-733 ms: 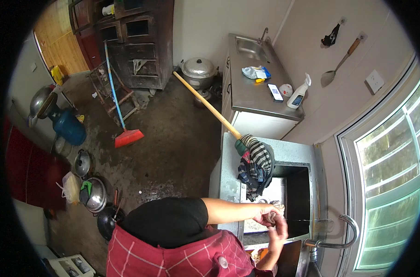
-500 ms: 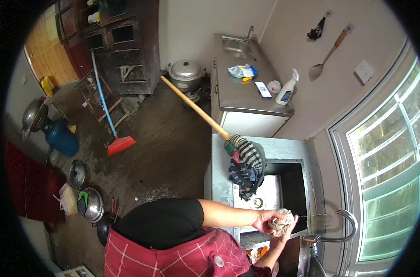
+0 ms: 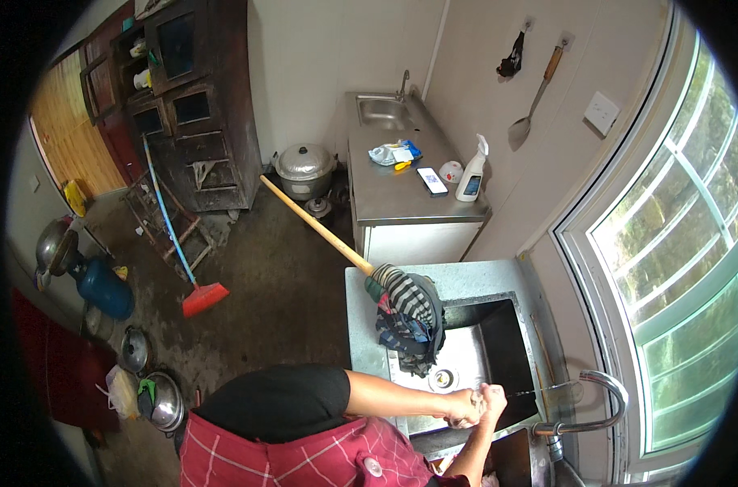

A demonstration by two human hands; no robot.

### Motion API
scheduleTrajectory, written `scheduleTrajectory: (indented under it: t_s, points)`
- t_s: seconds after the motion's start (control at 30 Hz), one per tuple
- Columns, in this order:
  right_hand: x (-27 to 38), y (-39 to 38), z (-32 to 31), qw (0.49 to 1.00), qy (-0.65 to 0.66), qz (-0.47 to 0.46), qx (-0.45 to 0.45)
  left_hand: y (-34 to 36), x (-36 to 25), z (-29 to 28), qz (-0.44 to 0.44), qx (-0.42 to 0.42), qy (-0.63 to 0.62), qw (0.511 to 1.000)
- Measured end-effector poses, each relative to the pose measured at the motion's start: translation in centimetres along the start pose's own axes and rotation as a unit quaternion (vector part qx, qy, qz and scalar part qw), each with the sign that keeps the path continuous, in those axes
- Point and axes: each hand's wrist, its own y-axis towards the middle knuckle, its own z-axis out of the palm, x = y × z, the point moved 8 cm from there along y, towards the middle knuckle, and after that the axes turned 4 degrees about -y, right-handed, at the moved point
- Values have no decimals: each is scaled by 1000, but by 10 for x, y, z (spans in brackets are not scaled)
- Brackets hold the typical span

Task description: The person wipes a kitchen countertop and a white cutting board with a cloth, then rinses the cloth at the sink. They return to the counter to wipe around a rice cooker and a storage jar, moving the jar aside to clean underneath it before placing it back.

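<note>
Over the sink, both my hands are closed together on a pale bunched cloth, which is mostly hidden in the fingers. My left hand grips it from the left, and my right hand presses against it from the right. A thin stream of water runs from the curved faucet toward my hands. Beyond them, a mop head of striped and dark rags lies over the sink's left rim, its wooden handle slanting away to the far left.
A steel counter beyond the sink holds a spray bottle, a phone and packages. A red broom leans at the left. Pots, a blue gas cylinder and a dark cabinet stand around the floor.
My hands have closed tighter around the cloth, so much less of it shows. The whole view has shifted, with the far counter and mop appearing farther left.
</note>
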Motion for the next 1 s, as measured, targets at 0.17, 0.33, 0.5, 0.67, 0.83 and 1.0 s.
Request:
scheduleTrajectory:
  t_s: [0.17, 0.33, 0.5, 0.67, 0.83, 1.0]
  points:
    - [-48, 3, 7, 984, -170, 26, -54, -14, -1, -19, 17, -167, 358, 919]
    - [-60, -9, 12, 945, -290, 85, -121, -24, 12, -25, 54, -193, 463, 864]
    - [-25, -16, 5, 948, -295, 74, -94, -36, -17, -20, 44, -170, 433, 884]
    - [58, -64, 2, 972, 71, 102, 199, -26, 11, -28, -121, 41, -24, 992]
    - [69, -69, -8, 953, 247, -38, 171, -69, 4, 30, -212, 212, -380, 875]
    - [96, -84, 33, 852, 443, -73, 270, -81, -1, 43, -212, 180, -447, 850]
